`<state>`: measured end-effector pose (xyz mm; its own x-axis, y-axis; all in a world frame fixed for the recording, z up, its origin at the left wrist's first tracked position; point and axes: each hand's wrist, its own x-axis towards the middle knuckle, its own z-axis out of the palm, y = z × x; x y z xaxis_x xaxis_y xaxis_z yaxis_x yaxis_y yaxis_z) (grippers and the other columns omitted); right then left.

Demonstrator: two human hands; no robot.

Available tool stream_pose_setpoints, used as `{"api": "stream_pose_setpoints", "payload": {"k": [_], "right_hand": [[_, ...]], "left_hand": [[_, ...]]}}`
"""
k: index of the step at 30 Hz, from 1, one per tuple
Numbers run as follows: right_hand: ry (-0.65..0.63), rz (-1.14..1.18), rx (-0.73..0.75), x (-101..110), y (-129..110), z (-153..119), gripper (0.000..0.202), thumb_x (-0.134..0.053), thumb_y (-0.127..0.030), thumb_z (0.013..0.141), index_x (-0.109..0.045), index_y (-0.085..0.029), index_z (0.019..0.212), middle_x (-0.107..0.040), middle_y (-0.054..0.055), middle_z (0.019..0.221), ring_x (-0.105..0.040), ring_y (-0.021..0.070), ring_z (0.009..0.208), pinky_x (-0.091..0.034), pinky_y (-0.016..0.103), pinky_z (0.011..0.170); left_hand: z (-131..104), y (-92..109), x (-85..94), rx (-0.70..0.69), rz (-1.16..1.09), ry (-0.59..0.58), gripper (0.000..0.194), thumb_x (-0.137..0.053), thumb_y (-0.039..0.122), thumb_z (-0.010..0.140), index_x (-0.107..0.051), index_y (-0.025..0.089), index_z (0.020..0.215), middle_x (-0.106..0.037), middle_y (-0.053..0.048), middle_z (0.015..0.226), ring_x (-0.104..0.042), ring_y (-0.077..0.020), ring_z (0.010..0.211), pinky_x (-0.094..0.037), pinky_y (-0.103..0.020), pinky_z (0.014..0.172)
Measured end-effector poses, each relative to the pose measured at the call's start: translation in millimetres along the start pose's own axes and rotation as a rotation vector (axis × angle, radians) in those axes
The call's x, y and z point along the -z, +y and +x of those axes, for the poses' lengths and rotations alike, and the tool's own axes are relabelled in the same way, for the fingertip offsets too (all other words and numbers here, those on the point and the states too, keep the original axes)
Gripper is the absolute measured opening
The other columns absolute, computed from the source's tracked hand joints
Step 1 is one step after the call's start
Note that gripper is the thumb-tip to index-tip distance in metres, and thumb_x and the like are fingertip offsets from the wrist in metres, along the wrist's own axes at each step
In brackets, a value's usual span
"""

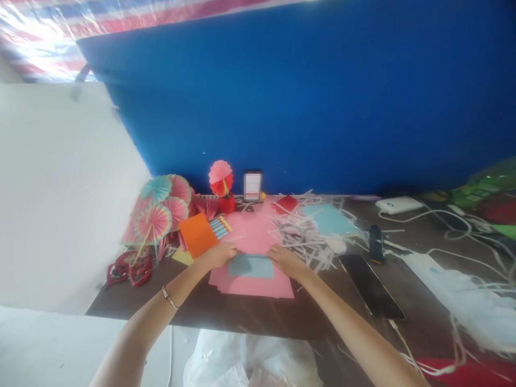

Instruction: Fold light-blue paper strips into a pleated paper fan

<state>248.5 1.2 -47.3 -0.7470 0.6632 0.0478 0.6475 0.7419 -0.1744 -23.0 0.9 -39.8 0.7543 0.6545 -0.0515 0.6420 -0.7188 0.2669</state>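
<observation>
A light blue sheet of paper (250,267) lies on a stack of pink paper (250,287) in front of me. Its far edge shows a narrow darker band, like a folded strip. At the left end of that edge, my left hand (221,255) pinches the paper with closed fingers. My right hand (285,260) grips the opposite end the same way. The fingertips are small and slightly blurred. An orange paper square (198,235) lies beside my left hand, overlapping a yellow sheet (183,256).
Several paper fans (152,221) stand at the left near red-framed glasses (139,267). White paper strips (300,235) pile up at the right, beside a blue sheet (330,219). Farther right are a black phone (373,287), a stapler-like black object (376,243) and white cables (484,258).
</observation>
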Motion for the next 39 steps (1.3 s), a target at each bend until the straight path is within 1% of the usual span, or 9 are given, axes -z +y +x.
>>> {"api": "stream_pose_setpoints", "payload": {"k": [6, 12, 15, 22, 26, 29, 31, 34, 39], "right_hand": [[0.01, -0.121, 0.035, -4, -2, -3, 0.021, -0.04, -0.002, 0.083, -0.058, -0.013, 0.078, -0.054, 0.007, 0.08, -0.05, 0.018, 0.077, -0.038, 0.03, 0.071], [0.025, -0.187, 0.074, 0, -8, -4, 0.024, -0.038, 0.0, 0.083, -0.057, -0.013, 0.077, -0.054, 0.008, 0.08, -0.049, 0.0187, 0.076, -0.036, 0.031, 0.07], [0.024, -0.223, 0.086, 2, -12, -4, 0.024, -0.039, 0.0, 0.083, -0.058, -0.013, 0.078, -0.055, 0.009, 0.081, -0.049, 0.0196, 0.077, -0.036, 0.031, 0.07], [-0.007, -0.302, 0.092, -9, -18, -2, 0.021, -0.043, -0.001, 0.081, -0.061, -0.011, 0.077, -0.057, 0.012, 0.082, -0.05, 0.0224, 0.078, -0.037, 0.034, 0.069], [-0.038, -0.172, -0.03, -7, -23, 2, 0.021, -0.045, -0.008, 0.083, -0.063, -0.011, 0.074, -0.059, 0.013, 0.084, -0.051, 0.0235, 0.083, -0.037, 0.034, 0.074], [-0.053, -0.079, -0.144, -2, -25, 11, 0.022, -0.046, -0.014, 0.085, -0.063, -0.013, 0.071, -0.061, 0.014, 0.085, -0.053, 0.0232, 0.085, -0.038, 0.033, 0.076], [-0.056, -0.057, -0.18, 0, -24, 17, 0.019, -0.049, -0.016, 0.085, -0.063, -0.013, 0.072, -0.061, 0.013, 0.084, -0.054, 0.023, 0.085, -0.038, 0.032, 0.076], [-0.071, -0.008, -0.242, 1, -20, 23, 0.012, -0.053, -0.016, 0.083, -0.061, -0.013, 0.074, -0.063, 0.011, 0.081, -0.056, 0.0199, 0.082, -0.038, 0.028, 0.072], [-0.101, 0.061, -0.335, 0, -17, 27, 0.007, -0.054, -0.017, 0.082, -0.059, -0.012, 0.084, -0.063, 0.009, 0.083, -0.058, 0.017, 0.078, -0.037, 0.024, 0.066]], "left_hand": [[-8, 5, 1.5, -0.074, 0.186, -0.033, 0.031, -0.036, 0.007, 0.086, -0.054, 0.016, 0.11, -0.056, -0.006, 0.096, -0.051, -0.0166, 0.092, -0.041, -0.028, 0.08], [-12, 11, -6.1, -0.061, 0.348, -0.022, 0.019, -0.043, 0.009, 0.084, -0.059, 0.012, 0.094, -0.056, -0.01, 0.09, -0.051, -0.0207, 0.089, -0.04, -0.031, 0.073], [-10, 14, -8.4, -0.074, 0.39, -0.049, 0.019, -0.044, 0.009, 0.083, -0.06, 0.012, 0.092, -0.056, -0.011, 0.091, -0.05, -0.0225, 0.091, -0.039, -0.032, 0.071], [-8, 38, 2.1, 0.0, 0.397, -0.093, 0.024, -0.042, 0.002, 0.079, -0.063, 0.01, 0.086, -0.057, -0.015, 0.09, -0.051, -0.0247, 0.088, -0.039, -0.033, 0.066], [-8, 54, 11.2, 0.074, 0.372, -0.092, 0.023, -0.043, 0.002, 0.076, -0.063, 0.009, 0.084, -0.055, -0.016, 0.095, -0.052, -0.024, 0.088, -0.04, -0.032, 0.063], [-1, 58, 14.8, 0.117, 0.331, -0.105, 0.017, -0.047, 0.006, 0.073, -0.064, 0.007, 0.079, -0.055, -0.018, 0.093, -0.053, -0.025, 0.087, -0.041, -0.033, 0.063], [6, 56, 15.2, 0.152, 0.264, -0.116, 0.015, -0.051, 0.015, 0.073, -0.064, 0.007, 0.077, -0.056, -0.018, 0.091, -0.054, -0.0258, 0.084, -0.043, -0.035, 0.065], [16, 48, 13.8, 0.24, 0.146, -0.091, 0.022, -0.053, 0.026, 0.074, -0.065, 0.009, 0.079, -0.059, -0.017, 0.09, -0.056, -0.0267, 0.085, -0.043, -0.036, 0.07], [24, 31, 11.4, 0.345, 0.069, -0.025, 0.025, -0.048, 0.03, 0.08, -0.065, 0.015, 0.089, -0.064, -0.011, 0.091, -0.059, -0.0235, 0.085, -0.044, -0.032, 0.07]]}}
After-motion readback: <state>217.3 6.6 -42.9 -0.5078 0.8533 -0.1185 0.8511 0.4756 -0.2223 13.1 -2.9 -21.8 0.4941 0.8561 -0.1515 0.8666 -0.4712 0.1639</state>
